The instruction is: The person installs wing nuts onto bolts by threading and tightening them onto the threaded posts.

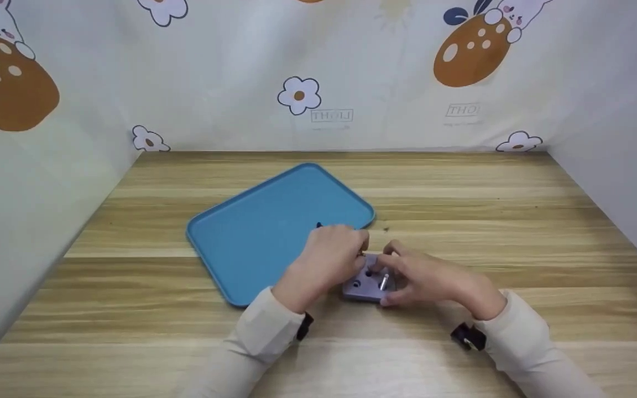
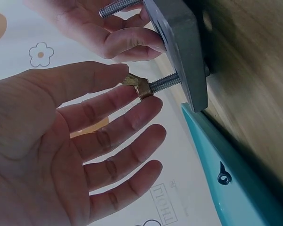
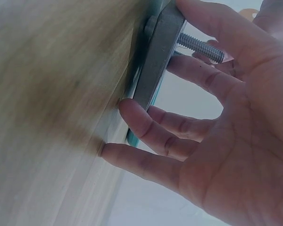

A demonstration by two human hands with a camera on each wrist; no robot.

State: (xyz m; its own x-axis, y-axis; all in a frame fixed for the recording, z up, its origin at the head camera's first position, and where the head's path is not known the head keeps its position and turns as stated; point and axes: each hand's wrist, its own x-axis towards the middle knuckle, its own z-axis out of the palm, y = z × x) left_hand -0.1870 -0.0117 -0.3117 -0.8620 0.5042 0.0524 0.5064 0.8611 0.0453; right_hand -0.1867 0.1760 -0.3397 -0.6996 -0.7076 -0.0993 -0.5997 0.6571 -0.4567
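A small grey metal plate [image 1: 360, 294] with holes lies on the table in front of the person. Threaded bolts stand up through it; one bare bolt [image 3: 203, 48] rises near the right hand [image 1: 434, 277], whose thumb and fingers grip the plate's edges. At the far side of the plate, the left hand [image 1: 325, 258] pinches a brass-coloured wing nut [image 2: 142, 88] between thumb and index finger. That nut sits at the tip of another bolt [image 2: 165, 83]. The left hand's other fingers are spread loosely. In the head view the left hand hides the nut almost wholly.
A blue tray [image 1: 263, 221] lies at an angle left of and behind the plate. On it is a small dark piece with a ring-like end [image 2: 224, 177], partly hidden by the left hand in the head view. A patterned curtain [image 1: 230, 99] closes off the table's back.
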